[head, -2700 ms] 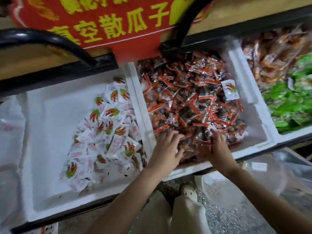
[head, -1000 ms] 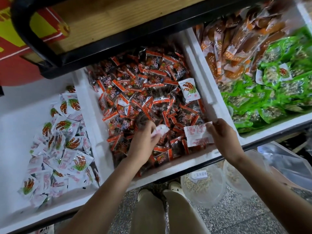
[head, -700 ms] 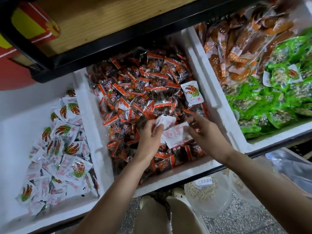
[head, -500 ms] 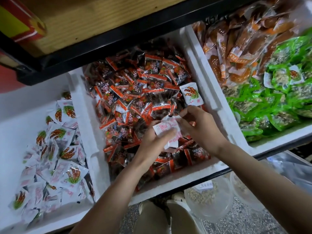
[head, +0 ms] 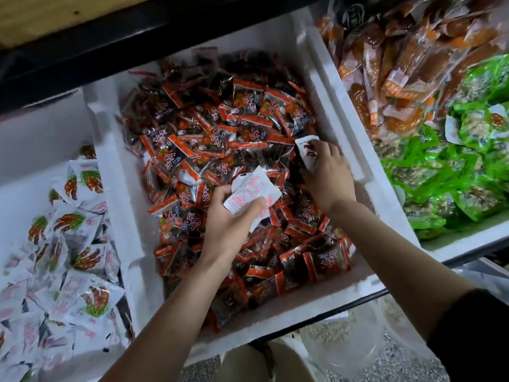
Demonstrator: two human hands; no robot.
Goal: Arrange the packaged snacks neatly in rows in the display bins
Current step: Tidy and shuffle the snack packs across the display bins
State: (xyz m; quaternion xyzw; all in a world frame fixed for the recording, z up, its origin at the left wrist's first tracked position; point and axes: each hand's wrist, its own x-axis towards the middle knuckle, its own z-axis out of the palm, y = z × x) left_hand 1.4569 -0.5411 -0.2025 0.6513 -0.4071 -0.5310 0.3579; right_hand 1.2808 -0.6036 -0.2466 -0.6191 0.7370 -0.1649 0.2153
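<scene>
Foam bin (head: 124, 205) of red packets (head: 209, 139): left hand (head: 231, 224) grips white packets (head: 252, 193) mid-bin; right hand (head: 327, 177) pinches another white packet (head: 305, 150) at bin's right wall.

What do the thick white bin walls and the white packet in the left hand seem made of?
Thick white bin walls: probably expanded foam, matte and grainy, with dented edges. White red-printed packet in the left hand: thin plastic film, glossy, with a crimped zigzag edge; any foil lining is unclear.
</scene>
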